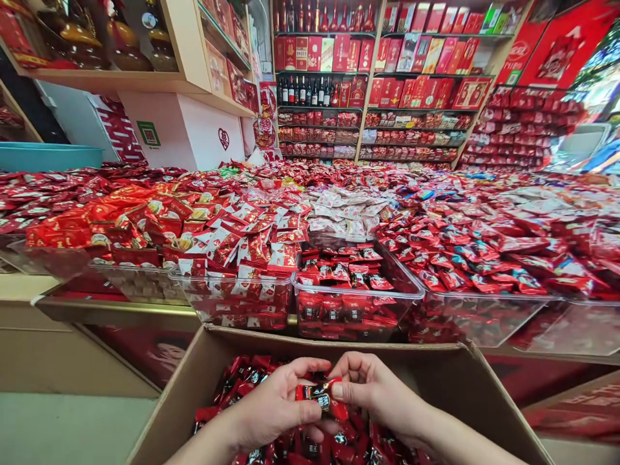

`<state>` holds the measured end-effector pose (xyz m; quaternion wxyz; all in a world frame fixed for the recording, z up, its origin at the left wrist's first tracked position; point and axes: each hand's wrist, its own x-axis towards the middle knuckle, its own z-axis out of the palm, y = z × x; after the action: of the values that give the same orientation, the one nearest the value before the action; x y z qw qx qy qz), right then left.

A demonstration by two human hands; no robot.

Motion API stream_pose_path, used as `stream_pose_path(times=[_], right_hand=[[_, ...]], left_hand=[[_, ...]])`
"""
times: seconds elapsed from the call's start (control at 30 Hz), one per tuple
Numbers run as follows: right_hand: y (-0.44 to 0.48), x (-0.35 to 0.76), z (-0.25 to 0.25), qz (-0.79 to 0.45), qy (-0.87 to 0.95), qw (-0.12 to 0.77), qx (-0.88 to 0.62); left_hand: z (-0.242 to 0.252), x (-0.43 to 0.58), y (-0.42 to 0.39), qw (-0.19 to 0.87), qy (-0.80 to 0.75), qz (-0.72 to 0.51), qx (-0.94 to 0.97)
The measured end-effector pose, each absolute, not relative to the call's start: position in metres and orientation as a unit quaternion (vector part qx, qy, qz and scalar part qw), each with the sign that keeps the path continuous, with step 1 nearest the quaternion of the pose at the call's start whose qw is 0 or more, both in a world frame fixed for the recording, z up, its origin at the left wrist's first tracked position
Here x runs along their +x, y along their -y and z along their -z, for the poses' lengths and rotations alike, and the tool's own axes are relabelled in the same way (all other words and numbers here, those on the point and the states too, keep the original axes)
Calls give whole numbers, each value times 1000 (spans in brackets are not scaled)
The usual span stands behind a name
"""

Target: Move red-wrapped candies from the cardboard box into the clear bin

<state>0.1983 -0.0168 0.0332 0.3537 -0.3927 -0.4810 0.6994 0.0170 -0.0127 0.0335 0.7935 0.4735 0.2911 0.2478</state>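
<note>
Both hands are together over an open cardboard box [436,355] holding many red packets [247,378]. Between them is one small red and black wrapped packet [322,395]. My left hand [278,403] supports it from the left, with the thumb along its lower edge and the fingers curved around. My right hand [375,387] pinches its right end between thumb and fingers. Just behind the box, a clear plastic bin [356,295] holds similar red and black packets.
Clear bins heaped with red and white packets [227,242] spread across the counter beyond the box. A blue basin [51,157] sits at the left. Shelves [323,72] with bottles and red boxes stand at the back.
</note>
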Motion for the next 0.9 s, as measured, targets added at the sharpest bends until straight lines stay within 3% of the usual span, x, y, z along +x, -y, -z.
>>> stream_pose_path(times=[0.37,0.53,0.73,0.8,0.9], right_hand=[[21,198,-40,-643,505,408,-406],[22,195,-39,-652,510,384,-410],[25,193,-41,-692,454,393,-402],[27,195,-49,-647,503,393,-418],[31,209,-76,-473,656,404,-427]], left_hand=[[-33,12,22,719,-423,-294,466],[-39,17,17,677,-406,-358,499],[-43,21,18,720,-338,-360,488],[-46,17,19,688,-355,-351,526],[-61,8,20,573,-395,-348,628]])
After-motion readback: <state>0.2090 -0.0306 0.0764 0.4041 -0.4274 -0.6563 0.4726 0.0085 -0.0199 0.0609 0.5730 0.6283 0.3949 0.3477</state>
